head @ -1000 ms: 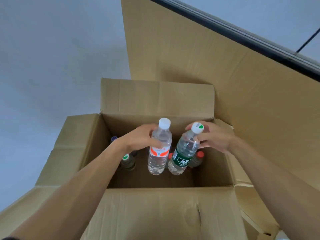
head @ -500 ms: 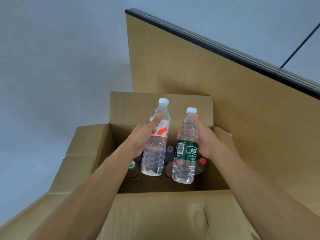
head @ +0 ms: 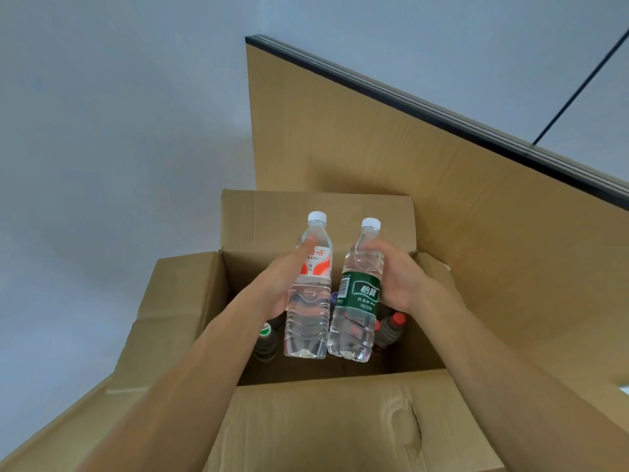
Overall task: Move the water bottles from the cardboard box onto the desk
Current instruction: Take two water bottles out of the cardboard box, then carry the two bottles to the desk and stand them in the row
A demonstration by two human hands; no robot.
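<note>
An open cardboard box (head: 306, 420) stands on the floor below me. My left hand (head: 279, 281) grips a clear water bottle with a red-and-white label (head: 308, 301) and a white cap. My right hand (head: 398, 277) grips a clear water bottle with a green label (head: 357, 301), also white-capped. Both bottles are upright, side by side, lifted above the box opening. Deeper in the box stand dark bottles, one with a green cap (head: 264, 338) at the left and one with a red cap (head: 391, 327) at the right, partly hidden behind the held bottles.
A desk edge (head: 442, 117) with a dark rim rises at the right, its side covered by a tall cardboard sheet (head: 374, 148). The box's flaps (head: 170, 301) spread open to the left and front. Grey floor (head: 102, 131) lies to the left.
Both hands have lifted their bottles from inside the box up above its opening, and the bottles now stand more upright and higher.
</note>
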